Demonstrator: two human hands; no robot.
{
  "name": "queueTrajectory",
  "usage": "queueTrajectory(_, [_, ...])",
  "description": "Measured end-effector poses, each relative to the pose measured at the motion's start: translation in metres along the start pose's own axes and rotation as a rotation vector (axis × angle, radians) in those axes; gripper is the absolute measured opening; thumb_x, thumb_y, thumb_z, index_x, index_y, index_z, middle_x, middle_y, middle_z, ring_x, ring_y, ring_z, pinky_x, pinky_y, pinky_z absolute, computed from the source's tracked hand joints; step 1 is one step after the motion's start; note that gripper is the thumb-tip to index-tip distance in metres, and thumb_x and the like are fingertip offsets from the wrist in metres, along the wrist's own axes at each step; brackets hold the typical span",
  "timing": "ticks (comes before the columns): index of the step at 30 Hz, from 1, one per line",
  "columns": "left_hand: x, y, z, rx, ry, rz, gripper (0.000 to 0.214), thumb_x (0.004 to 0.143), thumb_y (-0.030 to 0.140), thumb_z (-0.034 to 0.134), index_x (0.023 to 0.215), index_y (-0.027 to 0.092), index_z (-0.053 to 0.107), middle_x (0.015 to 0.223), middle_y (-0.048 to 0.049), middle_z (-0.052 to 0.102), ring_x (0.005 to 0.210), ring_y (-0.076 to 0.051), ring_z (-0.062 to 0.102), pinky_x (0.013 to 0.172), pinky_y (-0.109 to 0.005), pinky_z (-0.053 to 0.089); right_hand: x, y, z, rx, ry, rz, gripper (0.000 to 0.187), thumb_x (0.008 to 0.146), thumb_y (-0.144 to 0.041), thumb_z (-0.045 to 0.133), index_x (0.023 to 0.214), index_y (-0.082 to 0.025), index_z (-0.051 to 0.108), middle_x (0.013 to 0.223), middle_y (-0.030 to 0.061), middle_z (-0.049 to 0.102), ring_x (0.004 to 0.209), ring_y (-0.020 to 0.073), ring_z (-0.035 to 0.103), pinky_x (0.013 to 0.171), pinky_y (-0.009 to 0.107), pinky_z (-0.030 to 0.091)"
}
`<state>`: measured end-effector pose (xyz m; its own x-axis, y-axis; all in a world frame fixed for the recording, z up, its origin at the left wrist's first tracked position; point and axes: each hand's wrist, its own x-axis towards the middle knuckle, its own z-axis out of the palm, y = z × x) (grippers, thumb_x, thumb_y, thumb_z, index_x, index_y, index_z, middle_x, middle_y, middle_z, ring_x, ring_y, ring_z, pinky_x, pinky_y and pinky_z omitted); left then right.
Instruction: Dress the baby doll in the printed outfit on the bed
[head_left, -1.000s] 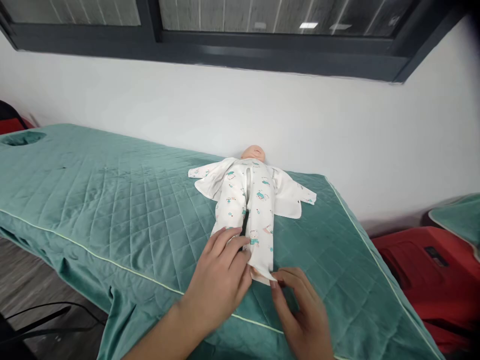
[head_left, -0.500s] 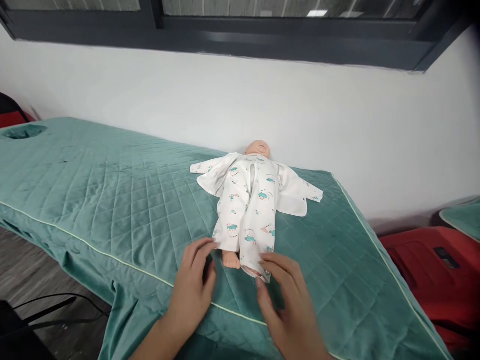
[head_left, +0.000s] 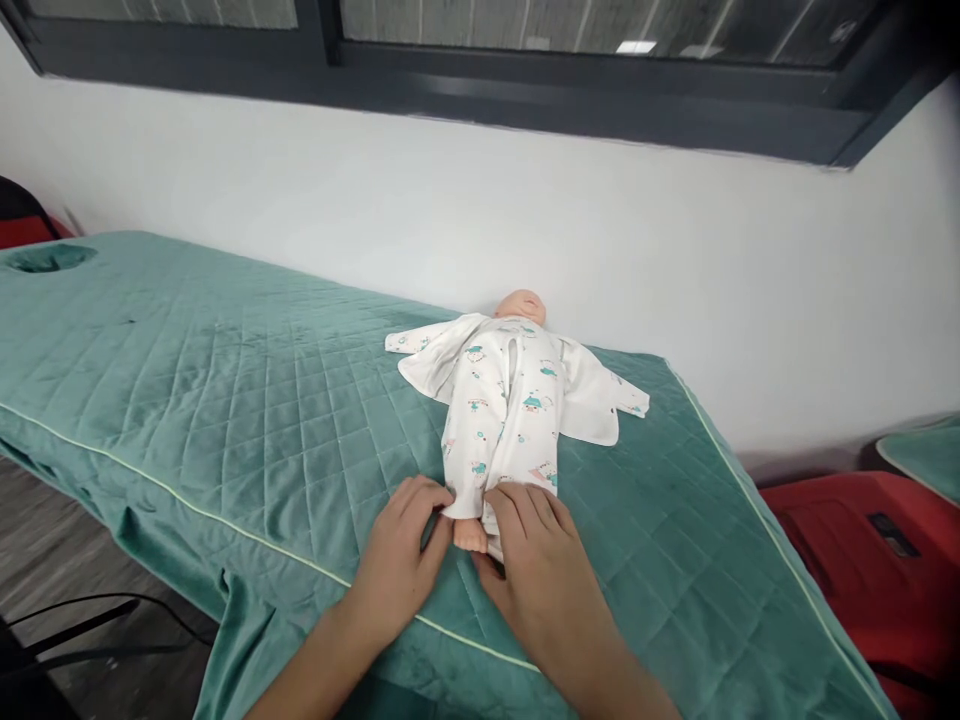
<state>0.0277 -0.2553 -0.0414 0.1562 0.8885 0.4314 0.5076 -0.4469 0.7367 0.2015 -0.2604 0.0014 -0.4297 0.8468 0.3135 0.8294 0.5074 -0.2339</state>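
Note:
A baby doll [head_left: 521,305] lies on its back, its head toward the wall. It wears a white printed jacket [head_left: 592,400], spread open at both sides, and matching baby trousers [head_left: 499,420]. My left hand [head_left: 405,550] has its fingertips bent onto the outer edge of the left trouser cuff, thumb close below. One bare doll foot [head_left: 470,535] sticks out of that cuff. My right hand [head_left: 536,560] lies over the other cuff, fingers on its inner edge and thumb underneath. It hides most of that leg's end and the other foot.
A green quilted cover [head_left: 300,400] with pale piping drapes the bed, which has a round hole [head_left: 49,258] at its far left end. A white wall [head_left: 375,200] stands behind. A red chair [head_left: 832,560] is at the right; black cables [head_left: 112,600] hang lower left.
My right hand has moved left, from the outer side of its trouser cuff to the inner edge, covering the leg's end. My left hand has closed in on the left cuff. The view shifted slightly.

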Motion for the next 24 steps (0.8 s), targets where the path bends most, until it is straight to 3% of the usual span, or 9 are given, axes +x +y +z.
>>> queueTrajectory(2, [-0.004, 0.01, -0.003, -0.018, 0.016, 0.029, 0.013, 0.095, 0.015, 0.044, 0.101, 0.021, 0.055, 0.097, -0.0039, 0.062, 0.093, -0.017, 0.056, 0.083, -0.033, 0.047, 0.002, -0.004, 0.0, -0.008, -0.006, 0.017, 0.03, 0.086, -0.019, 0.061, 0.115, -0.019, 0.056, 0.109, 0.0088, 0.063, 0.104, 0.0284, 0.057, 0.099, 0.05, 0.041])
queueTrajectory(6, [-0.008, 0.027, -0.009, -0.037, 0.037, 0.089, 0.015, 0.095, 0.012, 0.044, 0.102, 0.022, 0.054, 0.098, -0.0042, 0.062, 0.094, -0.017, 0.057, 0.084, -0.033, 0.047, 0.006, -0.007, 0.002, 0.007, 0.03, 0.043, 0.02, 0.087, -0.012, 0.059, 0.106, -0.02, 0.059, 0.1, 0.0065, 0.065, 0.097, 0.0261, 0.058, 0.098, 0.049, 0.039])
queueTrajectory(11, [-0.006, 0.031, -0.02, -0.026, 0.09, 0.076, 0.014, 0.095, 0.013, 0.045, 0.1, 0.022, 0.055, 0.094, -0.0036, 0.061, 0.09, -0.016, 0.058, 0.08, -0.03, 0.049, 0.004, -0.009, 0.002, 0.129, 0.096, 0.028, 0.018, 0.091, -0.015, 0.056, 0.106, -0.022, 0.06, 0.1, 0.0053, 0.064, 0.096, 0.0242, 0.057, 0.09, 0.045, 0.042])
queueTrajectory(16, [-0.018, 0.016, -0.027, 0.065, 0.154, 0.055, 0.013, 0.093, 0.015, 0.048, 0.101, 0.023, 0.055, 0.092, -0.0028, 0.063, 0.089, -0.017, 0.061, 0.077, -0.03, 0.05, -0.007, -0.014, -0.002, 0.17, 0.096, -0.042, 0.019, 0.091, -0.01, 0.05, 0.102, -0.022, 0.06, 0.099, 0.0041, 0.063, 0.094, 0.0218, 0.056, 0.089, 0.043, 0.043])
queueTrajectory(20, [-0.033, -0.007, -0.029, 0.053, 0.052, -0.01, 0.015, 0.093, 0.019, 0.047, 0.103, 0.023, 0.058, 0.099, -0.0059, 0.065, 0.094, -0.019, 0.063, 0.082, -0.035, 0.053, -0.017, -0.007, -0.009, 0.221, 0.029, -0.085, 0.017, 0.093, -0.014, 0.051, 0.103, -0.023, 0.06, 0.1, 0.0029, 0.064, 0.097, 0.0218, 0.055, 0.091, 0.043, 0.043])
queueTrajectory(24, [-0.014, -0.032, -0.03, 0.123, 0.044, -0.03, 0.024, 0.093, 0.016, 0.043, 0.11, 0.021, 0.059, 0.11, -0.0087, 0.065, 0.106, -0.021, 0.061, 0.093, -0.041, 0.052, -0.009, 0.033, -0.016, 0.304, 0.214, -0.033, 0.019, 0.095, -0.016, 0.048, 0.11, -0.022, 0.058, 0.109, 0.0063, 0.062, 0.105, 0.021, 0.056, 0.093, 0.039, 0.046])
